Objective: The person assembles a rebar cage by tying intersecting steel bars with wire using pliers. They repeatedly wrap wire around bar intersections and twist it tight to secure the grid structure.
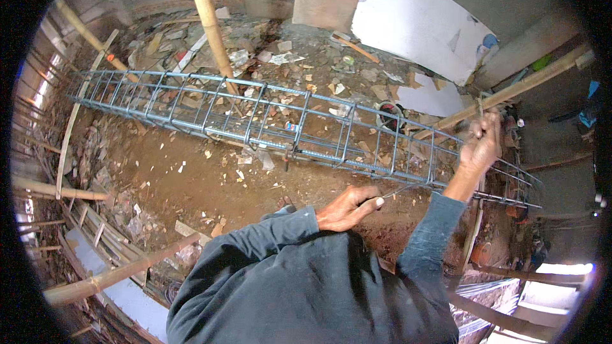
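A long cage of blue-grey steel reinforcing bars (306,146), with square stirrups along it, stretches across the view in front of me. On its near side, my left hand (349,209) is closed in a pinch on a thin tie wire (401,190) that runs toward the cage's lower bars. My right hand (481,143) is raised over the cage's right part, fingers curled into a fist. Motion smears that hand, and whatever it grips cannot be made out.
A bamboo pole (210,19) stands behind the cage; another pole (535,86) slants at the right. Rubble and scraps litter the dirt floor (166,165). White sheets (414,22) lean at the back. A dark bucket (390,116) sits beyond the cage. More bamboo (121,274) lies lower left.
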